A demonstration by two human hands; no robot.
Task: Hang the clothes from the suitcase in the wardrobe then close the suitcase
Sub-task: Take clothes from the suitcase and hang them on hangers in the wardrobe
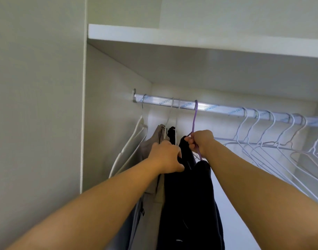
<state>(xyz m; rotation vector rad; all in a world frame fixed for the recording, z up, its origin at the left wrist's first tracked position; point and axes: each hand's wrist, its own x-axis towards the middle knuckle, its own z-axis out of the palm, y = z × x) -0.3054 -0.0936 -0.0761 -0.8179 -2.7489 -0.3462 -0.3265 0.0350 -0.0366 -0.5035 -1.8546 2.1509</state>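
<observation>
A silver wardrobe rail [217,108] runs from the left wall to the right edge. A purple hanger [195,120] has its hook over the rail and carries a black garment [190,199]. My right hand [200,141] grips the purple hanger just below its neck. My left hand [166,156] grips the black garment at its left shoulder. Left of it hang a beige garment [151,159], another dark garment [171,134] and a white garment [134,147] on white hangers. The suitcase is out of view.
Several bare white hangers [273,141] hang on the rail to the right. A white shelf [190,40] sits above the rail. The wardrobe's left side panel [107,123] stands close to the hanging clothes.
</observation>
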